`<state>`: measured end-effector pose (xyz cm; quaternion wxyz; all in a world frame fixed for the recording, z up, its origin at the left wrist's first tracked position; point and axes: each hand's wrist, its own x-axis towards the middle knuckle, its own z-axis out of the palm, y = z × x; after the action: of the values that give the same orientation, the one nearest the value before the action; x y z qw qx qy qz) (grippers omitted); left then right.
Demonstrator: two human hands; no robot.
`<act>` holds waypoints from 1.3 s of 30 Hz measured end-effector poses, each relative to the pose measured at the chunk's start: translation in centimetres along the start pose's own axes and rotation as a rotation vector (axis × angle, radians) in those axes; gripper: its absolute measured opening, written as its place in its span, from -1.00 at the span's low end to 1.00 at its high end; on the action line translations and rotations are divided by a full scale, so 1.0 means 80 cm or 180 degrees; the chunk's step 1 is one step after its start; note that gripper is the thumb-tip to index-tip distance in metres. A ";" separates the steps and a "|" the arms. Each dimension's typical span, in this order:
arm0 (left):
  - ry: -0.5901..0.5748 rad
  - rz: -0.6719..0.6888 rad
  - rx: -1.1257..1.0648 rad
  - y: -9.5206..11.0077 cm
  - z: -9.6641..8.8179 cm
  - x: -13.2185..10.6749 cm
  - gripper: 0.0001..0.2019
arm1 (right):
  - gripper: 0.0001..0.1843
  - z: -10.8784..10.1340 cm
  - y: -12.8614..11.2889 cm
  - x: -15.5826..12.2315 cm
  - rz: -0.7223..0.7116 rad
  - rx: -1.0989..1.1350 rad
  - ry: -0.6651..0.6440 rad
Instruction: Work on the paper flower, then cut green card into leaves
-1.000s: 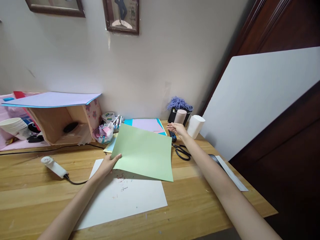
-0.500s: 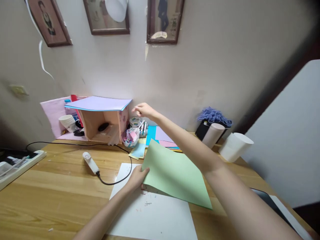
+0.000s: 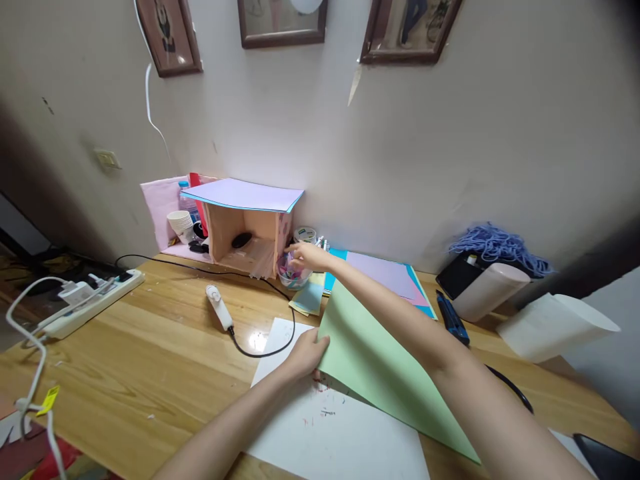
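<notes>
My left hand is closed on the left edge of a light green sheet of paper, thumb on top. The sheet is tilted and partly covers a large white sheet with small red and dark marks. My right hand is stretched across the green paper, its forearm hiding part of it. Its fingers are loosely extended over a clear plastic bowl of pink and purple paper scraps. I see nothing held in them.
Behind the bowl are a tape roll, a peach box and stacked coloured sheets. A white corded controller and power strip lie left. Blue yarn, a utility knife and white rolls stand right.
My right hand has come down from beside the box to the bowl of scraps. My left hand keeps its hold on the green paper. The view has shifted, so things sit further right.
</notes>
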<state>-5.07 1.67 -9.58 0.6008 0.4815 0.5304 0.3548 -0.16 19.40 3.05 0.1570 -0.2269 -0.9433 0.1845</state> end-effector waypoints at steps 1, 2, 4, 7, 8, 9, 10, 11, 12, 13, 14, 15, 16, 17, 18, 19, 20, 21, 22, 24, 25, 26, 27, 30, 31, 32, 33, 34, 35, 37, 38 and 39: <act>-0.0034 -0.0013 -0.0043 0.003 -0.001 -0.001 -0.69 | -0.77 -0.004 -0.001 -0.009 -0.0067 -0.0083 0.0147; -0.0066 -0.0026 -0.0091 0.006 -0.002 -0.002 -0.69 | -0.61 -0.008 -0.001 -0.021 -0.0127 -0.0164 0.0332; -0.0093 -0.0041 -0.0165 0.014 -0.008 -0.005 -0.68 | -0.45 -0.019 0.000 -0.058 -0.0046 -0.0263 0.0685; -0.0118 -0.0023 -0.0170 0.026 -0.021 -0.005 -0.66 | -0.71 -0.036 0.012 -0.142 0.0857 -0.0122 0.0862; -0.0137 -0.0005 -0.0188 0.029 -0.026 -0.005 -0.66 | -0.69 -0.041 0.018 -0.174 0.1192 0.0008 0.0876; -0.0162 0.0003 -0.0241 0.031 -0.031 -0.004 -0.66 | -0.65 -0.044 0.025 -0.207 0.1544 0.0186 0.0766; -0.0193 -0.0004 -0.0307 0.032 -0.035 -0.003 -0.65 | -0.61 -0.045 0.030 -0.238 0.1913 0.0404 0.0631; -0.0240 -0.0023 -0.0382 0.033 -0.039 -0.001 -0.64 | -0.59 -0.045 0.034 -0.268 0.2148 0.0680 0.0429; -0.0305 -0.0047 -0.0441 0.034 -0.042 0.001 -0.63 | -0.60 -0.043 0.036 -0.295 0.2249 0.1023 0.0248; -0.0394 -0.0049 -0.0471 0.034 -0.043 0.002 -0.63 | -0.62 -0.039 0.036 -0.319 0.2326 0.1374 0.0158; -0.0479 -0.0031 -0.0514 0.035 -0.044 0.004 -0.64 | -0.63 -0.033 0.033 -0.339 0.2429 0.1672 0.0189; -0.0523 0.0027 -0.0606 0.036 -0.043 0.005 -0.64 | -0.63 -0.026 0.029 -0.357 0.2547 0.1942 0.0325; -0.0528 0.0092 -0.0740 0.038 -0.040 0.005 -0.64 | -0.62 -0.018 0.023 -0.371 0.2667 0.2189 0.0582; -0.0513 0.0151 -0.0887 0.041 -0.036 0.004 -0.63 | -0.61 -0.010 0.017 -0.383 0.2773 0.2418 0.0911; -0.0514 0.0202 -0.1004 0.045 -0.031 0.003 -0.61 | -0.60 -0.001 0.010 -0.392 0.2853 0.2631 0.1278; -0.0571 0.0220 -0.1043 0.049 -0.023 0.001 -0.60 | -0.60 0.009 0.003 -0.399 0.2904 0.2812 0.1651; -0.0684 0.0219 -0.0986 0.053 -0.015 -0.002 -0.58 | -0.61 0.018 -0.003 -0.404 0.2947 0.2954 0.1982; -0.0843 0.0226 -0.0835 0.057 -0.005 -0.005 -0.57 | -0.63 0.028 -0.008 -0.408 0.2984 0.3055 0.2259; -0.0994 0.0249 -0.0627 0.060 0.005 -0.006 -0.58 | -0.65 0.036 -0.012 -0.410 0.3005 0.3125 0.2476; -0.1071 0.0351 -0.0206 0.063 0.023 -0.005 -0.63 | -0.65 0.051 -0.018 -0.413 0.2986 0.3217 0.2797; -0.0997 0.0387 -0.0033 0.063 0.030 -0.002 -0.65 | -0.65 0.057 -0.020 -0.414 0.2952 0.3240 0.2923; -0.0888 0.0408 0.0102 0.063 0.036 0.002 -0.65 | -0.63 0.062 -0.021 -0.416 0.2913 0.3243 0.3043; -0.0785 0.0402 0.0202 0.062 0.041 0.007 -0.64 | -0.62 0.065 -0.022 -0.417 0.2881 0.3212 0.3160; -0.0575 0.0371 0.0354 0.061 0.048 0.020 -0.61 | -0.62 0.068 -0.023 -0.422 0.2908 0.2877 0.3457; -0.0531 0.0379 0.0340 0.060 0.049 0.022 -0.61 | -0.61 0.068 -0.023 -0.423 0.2912 0.2752 0.3535; -0.0512 0.0387 0.0274 0.059 0.050 0.024 -0.62 | -0.61 0.069 -0.022 -0.425 0.2909 0.2656 0.3600; -0.0516 0.0386 0.0159 0.058 0.051 0.024 -0.62 | -0.60 0.069 -0.020 -0.426 0.2904 0.2608 0.3640; -0.0536 0.0368 0.0025 0.056 0.052 0.024 -0.63 | -0.60 0.070 -0.018 -0.428 0.2903 0.2612 0.3647; -0.0567 0.0333 -0.0100 0.054 0.052 0.024 -0.63 | -0.60 0.071 -0.015 -0.430 0.2915 0.2656 0.3629; -0.0548 0.0265 -0.0247 0.048 0.053 0.025 -0.63 | -0.62 0.074 -0.009 -0.433 0.2974 0.2795 0.3549; -0.0499 0.0240 -0.0253 0.045 0.053 0.026 -0.62 | -0.63 0.076 -0.005 -0.434 0.2999 0.2879 0.3507; -0.0428 0.0234 -0.0241 0.042 0.053 0.028 -0.62 | -0.63 0.078 -0.003 -0.435 0.3005 0.2971 0.3476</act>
<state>-0.20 3.87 -7.15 0.6394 0.5003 0.4571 0.3633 26.90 0.57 -9.73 0.5730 -0.5647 -0.3700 0.4646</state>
